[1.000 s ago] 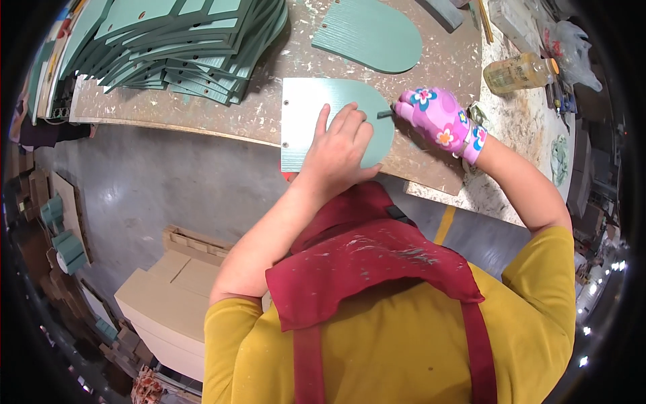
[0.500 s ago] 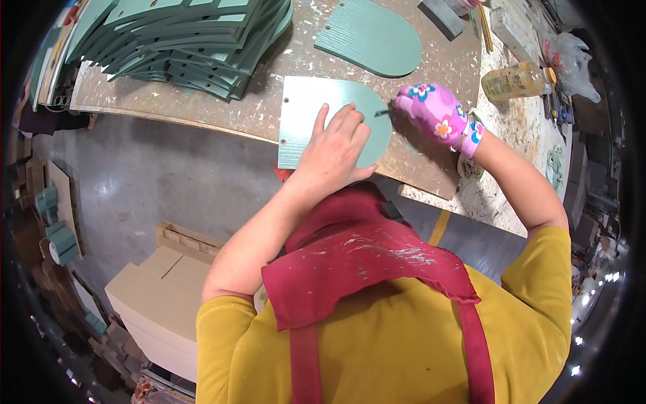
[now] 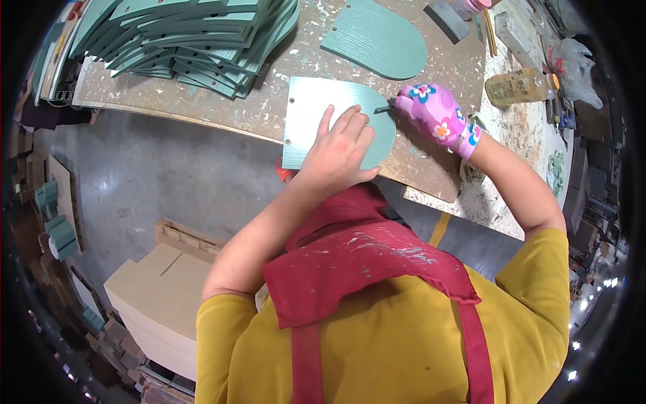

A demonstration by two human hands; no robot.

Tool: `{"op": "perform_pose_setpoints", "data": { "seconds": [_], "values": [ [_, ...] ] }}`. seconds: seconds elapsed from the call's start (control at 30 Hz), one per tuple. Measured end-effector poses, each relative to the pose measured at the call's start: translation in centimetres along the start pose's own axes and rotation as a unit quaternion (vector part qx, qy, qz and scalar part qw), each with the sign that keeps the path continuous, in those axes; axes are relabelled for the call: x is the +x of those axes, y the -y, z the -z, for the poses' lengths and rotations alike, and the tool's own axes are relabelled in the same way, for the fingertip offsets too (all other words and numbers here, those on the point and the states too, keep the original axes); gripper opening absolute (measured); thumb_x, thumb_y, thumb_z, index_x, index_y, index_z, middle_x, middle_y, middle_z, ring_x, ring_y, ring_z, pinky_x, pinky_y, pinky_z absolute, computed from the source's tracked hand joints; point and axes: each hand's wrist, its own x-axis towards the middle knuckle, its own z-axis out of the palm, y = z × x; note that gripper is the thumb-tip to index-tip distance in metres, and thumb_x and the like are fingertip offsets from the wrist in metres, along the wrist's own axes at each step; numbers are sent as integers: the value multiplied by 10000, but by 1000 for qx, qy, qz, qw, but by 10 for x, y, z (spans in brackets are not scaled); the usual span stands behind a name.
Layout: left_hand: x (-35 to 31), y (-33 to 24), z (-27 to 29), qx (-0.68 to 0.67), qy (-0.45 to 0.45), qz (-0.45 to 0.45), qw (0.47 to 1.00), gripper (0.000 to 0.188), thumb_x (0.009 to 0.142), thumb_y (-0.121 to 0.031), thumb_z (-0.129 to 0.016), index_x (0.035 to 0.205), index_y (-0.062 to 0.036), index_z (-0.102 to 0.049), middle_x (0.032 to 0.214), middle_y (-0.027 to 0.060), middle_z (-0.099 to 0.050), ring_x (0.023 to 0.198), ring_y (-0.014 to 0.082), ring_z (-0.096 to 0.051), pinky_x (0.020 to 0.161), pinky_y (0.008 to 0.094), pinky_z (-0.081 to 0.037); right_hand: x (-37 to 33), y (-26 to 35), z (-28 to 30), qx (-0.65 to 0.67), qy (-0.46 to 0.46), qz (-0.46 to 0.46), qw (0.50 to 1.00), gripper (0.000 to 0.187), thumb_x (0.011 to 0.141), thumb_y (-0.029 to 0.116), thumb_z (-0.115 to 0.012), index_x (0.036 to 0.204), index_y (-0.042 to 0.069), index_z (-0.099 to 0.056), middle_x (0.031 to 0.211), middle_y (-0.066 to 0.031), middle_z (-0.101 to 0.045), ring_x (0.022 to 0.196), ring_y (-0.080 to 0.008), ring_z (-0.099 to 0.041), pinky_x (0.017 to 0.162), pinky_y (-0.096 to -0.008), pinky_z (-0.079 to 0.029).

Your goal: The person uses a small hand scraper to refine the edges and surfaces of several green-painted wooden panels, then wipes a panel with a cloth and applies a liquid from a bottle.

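we view a person's two hands over a brown, paint-flecked workbench board (image 3: pixel 447 67), where a pale green, tongue-shaped flat panel (image 3: pixel 343 93) with a finely ridged face lies near the front edge, its near left corner projecting past that edge. the panel's long axis runs from left to right: its straight end, marked by two small dark holes, is on the left, and its rounded end faces right. the bare left hand (image 3: pixel 340 145) rests palm down on the panel's near half, fingers apart and pointing away from the body, with nothing clasped between them; its thumb extends toward the near rim of the curve. the right hand (image 3: pixel 434 118), in a pink glove with a flower pattern, lies just beyond the rounded end, its fingers closed together on a thin, dark grey strip (image 3: pixel 383 108). we note the governing relation here: the strip points leftward and slightly toward the body, and its tip overlaps the far part of the curve, so the right hand is the nearer to that rim. whether the tip touches the face or is poised just above it, we cannot tell. a second pale green panel (image 3: pixel 377 39) of like shape lies apart, farther from the body, its rounded end also directed rightward.
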Motion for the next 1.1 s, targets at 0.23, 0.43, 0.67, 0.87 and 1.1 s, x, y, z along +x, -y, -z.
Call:
{"op": "perform_pose_setpoints", "data": {
  "seconds": [0.23, 0.43, 0.67, 0.87, 1.1],
  "values": [
    [0, -1, 0, -9, -15, -2, 1000, 544, 593, -275, -790, 992, -9, -532, 1135, 131, -505, 1219, 310, -439, 1036, 541, -286, 6, -4, 2, 27, -1, -6, 1000, 112, 762, 159, -624, 851, 98, -593, 788, -97, -601, 734, -295, -610, 600, -395, -486],
    [-1, -1, 2, -16, -18, 9, 1000, 532, 583, -260, -794, 967, -9, -525, 1120, 133, -510, 1205, 313, -451, 1022, 540, -308, -13, 8, 1, 50, 43, 13, 998, 99, 755, 111, -593, 848, 81, -577, 790, -117, -595, 728, -320, -608, 602, -419, -481],
    [1, -1, 1, -14, -20, -7, 1000, 520, 602, -276, -778, 976, -18, -525, 1114, 132, -510, 1206, 312, -449, 1027, 541, -298, 3, 1, -1, 7, -29, -23, 999, 86, 768, 133, -593, 837, 84, -578, 788, -105, -589, 726, -307, -610, 607, -424, -484],
    [-2, 1, 2, -4, -7, 6, 1000, 516, 633, -311, -759, 991, -17, -530, 1137, 130, -496, 1228, 307, -423, 1040, 547, -271, -21, 5, 4, 39, 41, 21, 998, 103, 758, 122, -596, 850, 82, -578, 761, -115, -584, 694, -318, -607, 592, -422, -482],
    [-1, 1, 1, 5, 14, 2, 1000, 521, 642, -322, -759, 998, -18, -531, 1164, 129, -477, 1249, 306, -394, 1054, 545, -245, -15, 12, 2, 16, 25, -18, 999, 151, 751, 124, -589, 896, 88, -567, 797, -110, -554, 715, -313, -595, 606, -412, -480]
  ]
}}
